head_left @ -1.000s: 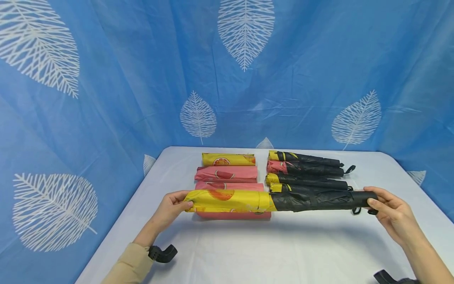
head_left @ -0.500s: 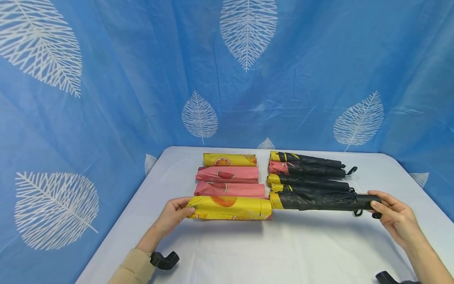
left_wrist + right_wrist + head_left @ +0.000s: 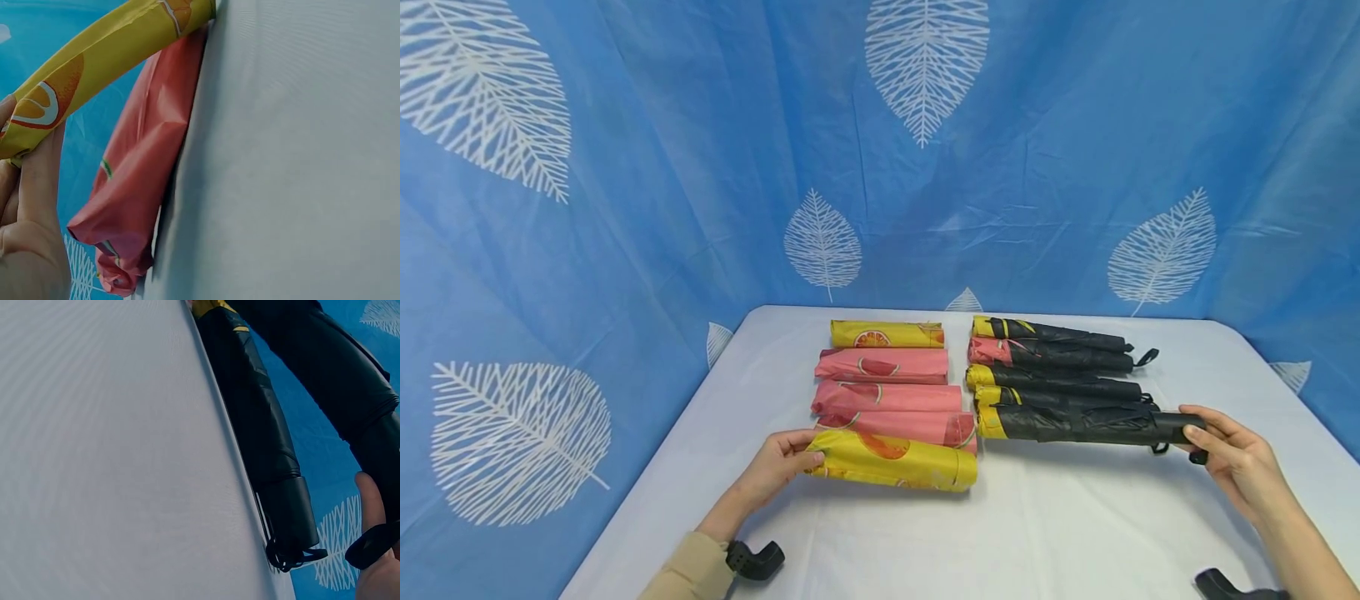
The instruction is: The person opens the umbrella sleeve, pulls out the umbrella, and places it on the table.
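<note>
My left hand (image 3: pixel 775 471) pinches the left end of a yellow umbrella sleeve (image 3: pixel 895 462) printed with orange slices. The sleeve slants slightly, its right end lower, in front of a pink sleeve (image 3: pixel 887 427). In the left wrist view, the yellow sleeve (image 3: pixel 94 69) is held up off the white tabletop, and fingers show under its near end. My right hand (image 3: pixel 1236 454) grips the black handle end of a folded umbrella (image 3: pixel 1075 425), whose yellow tip points left. The right wrist view has this umbrella (image 3: pixel 331 369) raised beside another folded umbrella (image 3: pixel 256 412) lying on the table.
On the white table (image 3: pixel 1000 533), pink sleeves (image 3: pixel 883 367) and a yellow sleeve (image 3: pixel 887 335) lie in a column at left. Several folded umbrellas (image 3: pixel 1052 357) with black handles lie in a column at right. Blue leaf-print cloth (image 3: pixel 1037 167) hangs behind.
The yellow sleeve and the umbrella, earlier end to end in one line, are now apart. My left hand has lowered the sleeve toward me, uncovering a pink sleeve. The umbrella has shifted slightly right and down.
</note>
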{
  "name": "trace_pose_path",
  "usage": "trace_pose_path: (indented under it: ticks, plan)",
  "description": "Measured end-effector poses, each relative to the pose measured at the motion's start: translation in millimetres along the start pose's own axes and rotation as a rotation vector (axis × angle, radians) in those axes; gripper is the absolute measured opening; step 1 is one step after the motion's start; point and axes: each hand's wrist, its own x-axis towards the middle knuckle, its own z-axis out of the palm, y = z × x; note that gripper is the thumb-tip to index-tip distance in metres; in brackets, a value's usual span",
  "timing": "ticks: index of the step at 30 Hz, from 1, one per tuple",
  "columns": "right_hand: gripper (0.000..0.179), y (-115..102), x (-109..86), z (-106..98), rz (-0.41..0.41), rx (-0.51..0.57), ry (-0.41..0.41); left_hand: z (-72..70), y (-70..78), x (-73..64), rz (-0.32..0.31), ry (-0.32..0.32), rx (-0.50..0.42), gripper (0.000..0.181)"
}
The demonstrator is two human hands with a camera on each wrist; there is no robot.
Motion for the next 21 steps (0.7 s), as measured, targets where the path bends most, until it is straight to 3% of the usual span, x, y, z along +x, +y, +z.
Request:
trace_pose_path:
  ticks: [4,14,21]
  plan:
    - [0.041,1.9,1.6,-1.0,0.006,0.000,-0.021,0.1,-3.1,-1.1,-0.035,0.022,0.024,0.034]
    - [0.039,9.7,1.0,-1.1,0.066,-0.083,0.003,2.3,-2.8,-4.2,-0.158,0.081,0.184,0.043]
    - [0.042,13.6,2.3,-5.6,0.079,-0.111,-0.101,4.2,-1.9,-5.2,-0.198,0.064,0.274,0.047]
